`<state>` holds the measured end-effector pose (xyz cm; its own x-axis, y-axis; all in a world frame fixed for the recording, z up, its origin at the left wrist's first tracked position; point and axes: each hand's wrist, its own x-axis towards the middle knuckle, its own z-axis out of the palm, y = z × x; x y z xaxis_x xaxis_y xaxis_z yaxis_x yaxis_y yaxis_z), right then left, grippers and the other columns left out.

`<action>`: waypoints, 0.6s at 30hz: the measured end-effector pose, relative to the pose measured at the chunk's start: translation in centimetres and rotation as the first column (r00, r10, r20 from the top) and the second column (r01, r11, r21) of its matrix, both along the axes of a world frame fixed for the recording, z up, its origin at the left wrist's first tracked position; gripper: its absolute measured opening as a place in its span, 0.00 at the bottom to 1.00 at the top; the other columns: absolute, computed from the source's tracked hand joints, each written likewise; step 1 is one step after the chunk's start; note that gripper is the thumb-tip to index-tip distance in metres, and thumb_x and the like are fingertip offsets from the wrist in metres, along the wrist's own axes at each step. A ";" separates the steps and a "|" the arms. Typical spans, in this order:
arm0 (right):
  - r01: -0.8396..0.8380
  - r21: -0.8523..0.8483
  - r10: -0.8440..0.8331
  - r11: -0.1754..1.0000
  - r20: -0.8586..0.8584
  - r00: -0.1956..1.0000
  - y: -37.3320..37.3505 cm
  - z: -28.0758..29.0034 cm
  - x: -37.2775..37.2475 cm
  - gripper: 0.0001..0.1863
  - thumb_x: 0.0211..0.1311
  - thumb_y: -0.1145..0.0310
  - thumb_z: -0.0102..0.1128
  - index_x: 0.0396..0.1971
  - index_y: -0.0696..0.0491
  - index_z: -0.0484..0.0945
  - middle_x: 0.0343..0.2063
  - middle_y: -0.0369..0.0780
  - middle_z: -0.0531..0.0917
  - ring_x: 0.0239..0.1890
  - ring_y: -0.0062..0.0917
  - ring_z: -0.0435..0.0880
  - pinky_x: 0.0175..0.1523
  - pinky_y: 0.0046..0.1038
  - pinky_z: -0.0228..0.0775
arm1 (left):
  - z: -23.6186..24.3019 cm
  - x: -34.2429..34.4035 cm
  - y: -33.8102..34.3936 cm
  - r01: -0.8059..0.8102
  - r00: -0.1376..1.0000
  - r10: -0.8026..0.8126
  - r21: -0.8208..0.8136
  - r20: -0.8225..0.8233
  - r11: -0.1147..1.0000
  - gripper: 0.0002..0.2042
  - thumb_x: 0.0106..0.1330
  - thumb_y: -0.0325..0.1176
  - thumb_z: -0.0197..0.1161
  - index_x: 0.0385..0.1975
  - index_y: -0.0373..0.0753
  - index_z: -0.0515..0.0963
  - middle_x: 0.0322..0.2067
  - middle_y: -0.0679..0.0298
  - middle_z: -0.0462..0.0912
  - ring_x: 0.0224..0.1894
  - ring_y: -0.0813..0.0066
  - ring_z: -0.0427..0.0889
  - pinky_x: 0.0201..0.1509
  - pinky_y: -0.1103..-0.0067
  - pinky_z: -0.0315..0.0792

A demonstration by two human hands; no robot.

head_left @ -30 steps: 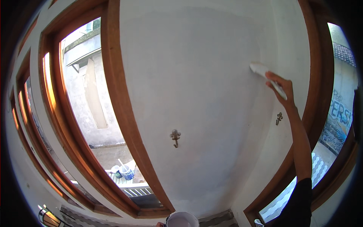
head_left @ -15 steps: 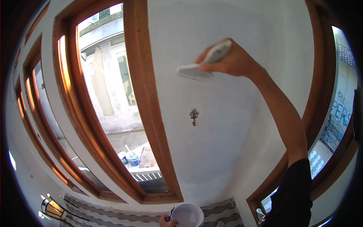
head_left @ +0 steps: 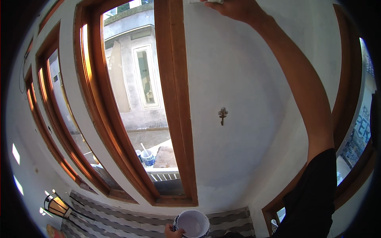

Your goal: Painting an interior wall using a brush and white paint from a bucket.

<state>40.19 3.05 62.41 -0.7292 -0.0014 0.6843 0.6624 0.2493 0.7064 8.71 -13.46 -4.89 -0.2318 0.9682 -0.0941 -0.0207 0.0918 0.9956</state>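
Observation:
My right hand [head_left: 232,8] is closed on a white-handled paintbrush [head_left: 210,1] high on the white wall [head_left: 242,63], beside the top of a brown wooden window frame [head_left: 170,79]; the brush is mostly cut off by the top edge, and its contact with the wall is hard to tell. Low in the view, my left hand [head_left: 173,232] grips a small bucket [head_left: 194,216] of pale paint by its left side. A metal ornamental hook [head_left: 222,115] is fixed to the wall below my right hand.
More narrow wooden-framed windows [head_left: 51,95] line the left, another window [head_left: 345,119] the right. Outside are buckets [head_left: 147,158] by a white railing. A chair [head_left: 59,206] stands at lower left on the striped tile floor [head_left: 234,222].
My right hand and brush have moved up and leftward across the wall to the top edge. The view has shifted, bringing the left windows further right. More of my left hand on the bucket now shows.

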 end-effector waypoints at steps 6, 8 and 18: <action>0.185 0.186 -0.199 0.965 0.056 0.978 5.7 -10.1 1.2 0.05 0.47 0.67 0.65 0.25 0.48 0.78 0.26 0.36 0.78 0.34 0.30 0.81 0.33 0.34 0.79 | 0.1 0.6 0.7 -0.002 0.996 0.008 -0.066 0.086 0.998 0.15 0.42 0.22 0.59 0.34 0.32 0.75 0.24 0.65 0.76 0.23 0.78 0.71 0.20 0.80 0.63; 0.193 0.035 -0.194 0.981 0.044 0.980 4.1 -15.2 0.3 0.06 0.56 0.72 0.62 0.34 0.50 0.84 0.27 0.35 0.82 0.31 0.27 0.80 0.32 0.30 0.75 | 0.8 1.1 0.7 -0.018 0.994 0.022 -0.040 0.105 0.999 0.11 0.42 0.23 0.60 0.29 0.34 0.73 0.23 0.67 0.74 0.22 0.78 0.70 0.18 0.80 0.62; -0.060 -0.552 0.054 0.832 -0.026 0.998 1.3 -22.3 1.0 0.11 0.47 0.73 0.66 0.34 0.51 0.85 0.25 0.34 0.84 0.27 0.24 0.82 0.28 0.28 0.73 | -0.7 2.1 1.8 -0.055 0.989 0.055 -0.004 0.141 0.998 0.10 0.42 0.25 0.62 0.22 0.39 0.67 0.19 0.69 0.67 0.17 0.79 0.65 0.17 0.78 0.61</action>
<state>41.24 4.37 40.16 -0.7333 0.3374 0.5903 0.6407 0.6336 0.4337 10.85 -11.67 -5.64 -0.2688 0.9544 -0.1296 -0.1655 0.0867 0.9824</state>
